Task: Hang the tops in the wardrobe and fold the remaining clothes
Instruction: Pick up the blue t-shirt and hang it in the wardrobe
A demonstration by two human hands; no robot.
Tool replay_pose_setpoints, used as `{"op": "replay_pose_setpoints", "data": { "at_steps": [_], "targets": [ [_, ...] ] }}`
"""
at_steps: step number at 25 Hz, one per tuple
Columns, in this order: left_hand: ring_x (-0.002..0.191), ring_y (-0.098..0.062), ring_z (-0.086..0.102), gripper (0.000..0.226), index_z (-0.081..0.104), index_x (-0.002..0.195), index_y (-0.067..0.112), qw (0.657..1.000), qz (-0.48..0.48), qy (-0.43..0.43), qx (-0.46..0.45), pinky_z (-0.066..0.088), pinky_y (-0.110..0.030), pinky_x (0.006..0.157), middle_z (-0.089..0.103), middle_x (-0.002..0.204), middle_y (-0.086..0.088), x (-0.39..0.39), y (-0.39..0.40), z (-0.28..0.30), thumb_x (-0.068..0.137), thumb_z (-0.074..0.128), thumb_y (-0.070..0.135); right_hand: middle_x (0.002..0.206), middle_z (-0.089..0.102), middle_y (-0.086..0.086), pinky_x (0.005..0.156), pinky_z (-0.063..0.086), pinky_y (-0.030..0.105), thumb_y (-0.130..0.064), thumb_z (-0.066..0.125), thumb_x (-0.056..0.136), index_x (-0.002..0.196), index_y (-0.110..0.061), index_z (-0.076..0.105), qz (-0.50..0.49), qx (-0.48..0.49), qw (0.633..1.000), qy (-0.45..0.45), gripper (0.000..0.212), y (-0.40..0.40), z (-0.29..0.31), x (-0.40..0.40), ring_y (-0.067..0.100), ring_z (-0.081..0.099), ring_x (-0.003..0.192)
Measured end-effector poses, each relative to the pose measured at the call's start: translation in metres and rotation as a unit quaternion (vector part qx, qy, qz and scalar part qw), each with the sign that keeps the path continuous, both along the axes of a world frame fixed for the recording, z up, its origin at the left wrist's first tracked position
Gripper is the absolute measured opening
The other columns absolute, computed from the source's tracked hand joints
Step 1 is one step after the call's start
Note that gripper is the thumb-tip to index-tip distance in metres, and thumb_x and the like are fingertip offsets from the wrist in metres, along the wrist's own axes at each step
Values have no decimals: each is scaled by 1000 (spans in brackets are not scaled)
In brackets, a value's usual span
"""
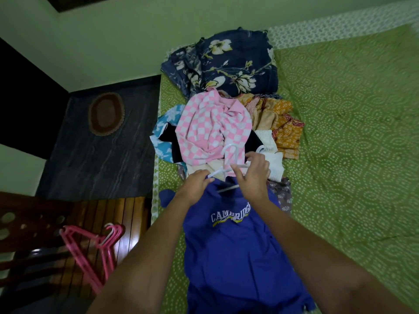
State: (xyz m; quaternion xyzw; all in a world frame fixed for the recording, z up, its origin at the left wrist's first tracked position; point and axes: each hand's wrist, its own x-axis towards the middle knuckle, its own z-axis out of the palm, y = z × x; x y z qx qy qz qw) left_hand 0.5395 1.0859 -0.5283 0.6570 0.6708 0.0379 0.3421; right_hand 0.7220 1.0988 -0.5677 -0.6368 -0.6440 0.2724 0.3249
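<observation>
Pink hangers (95,250) lie on a wooden chair (34,241) at the left, while on the green bed (351,143) the left hand (196,185) pinches the blue top's (233,245) collar and the right hand (252,175) grips a white hanger (229,163) at its neck, a clothes pile (217,130) just beyond.

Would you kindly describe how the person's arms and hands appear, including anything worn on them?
Both forearms are bare all the way to the bottom edge of the picture: no sleeves or cuffs show. The left hand and right hand wear no gloves, and I see no watch, bracelet or ring on either. The nails are too small to judge.
</observation>
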Motion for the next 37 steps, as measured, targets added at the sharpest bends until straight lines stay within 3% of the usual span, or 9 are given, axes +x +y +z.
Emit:
{"op": "replay_pose_setpoints", "data": {
  "at_steps": [4,11,15,17,19,28,32,34,37],
  "targets": [
    [93,-27,57,25,67,105,2,992,30,-66,105,38,-32,79,64,97,-16,22,-15,33,96,55,22,95,57,-1,78,46,41,-39,59,90,100,-13,57,195,-62,979,18,28,-37,15,-3,17,52,87],
    [95,-21,55,30,65,117,10,978,10,-88,187,33,-20,73,49,91,2,52,-75,101,97,52,28,78,60,4,67,41,36,-29,59,77,94,-13,59,159,-103,972,143,24,-96,101,-4,17,52,71],
    [96,-21,56,30,64,118,14,957,-55,-53,278,38,-29,72,58,102,-2,46,-118,158,98,49,31,101,65,6,87,37,40,-66,44,80,100,-21,61,255,-153,917,-266,53,-163,119,45,28,56,104],
    [102,-20,56,32,64,119,13,941,-40,-57,331,41,-32,78,61,110,-3,30,-133,183,98,49,31,133,53,6,106,23,51,-57,49,86,127,-22,51,194,-189,878,-394,55,-204,121,87,25,44,128],
    [103,-21,57,29,65,116,10,929,-51,-82,357,43,-33,82,63,111,-4,14,-148,193,97,51,29,141,47,4,109,20,54,-30,51,88,136,-24,41,74,-218,898,-375,49,-238,137,127,21,42,131],
    [98,-28,61,18,67,106,-3,887,-175,-160,397,37,-20,85,67,103,-18,56,-201,214,91,58,0,92,58,9,89,38,39,-15,39,95,101,-12,61,-256,-183,908,-278,23,-305,289,194,29,54,87],
    [83,-21,57,28,68,106,3,836,-307,-129,435,44,-27,74,63,89,-13,112,-198,255,95,50,22,69,52,5,66,40,33,-16,44,94,69,-9,53,-367,-172,883,-239,27,-354,343,242,25,53,68],
    [77,-30,60,39,67,103,7,790,-362,-82,488,49,-34,64,61,84,-11,153,-201,262,93,41,33,70,53,6,62,41,33,-14,42,93,70,-9,52,-396,-161,873,-233,26,-377,367,260,25,52,65],
    [78,-32,57,26,65,102,6,799,-302,-152,497,47,-40,67,59,86,-11,233,-217,281,97,45,22,72,60,6,57,45,29,-20,41,96,75,-8,55,-361,-140,906,-172,28,-407,394,286,23,55,59]
  ]
}}
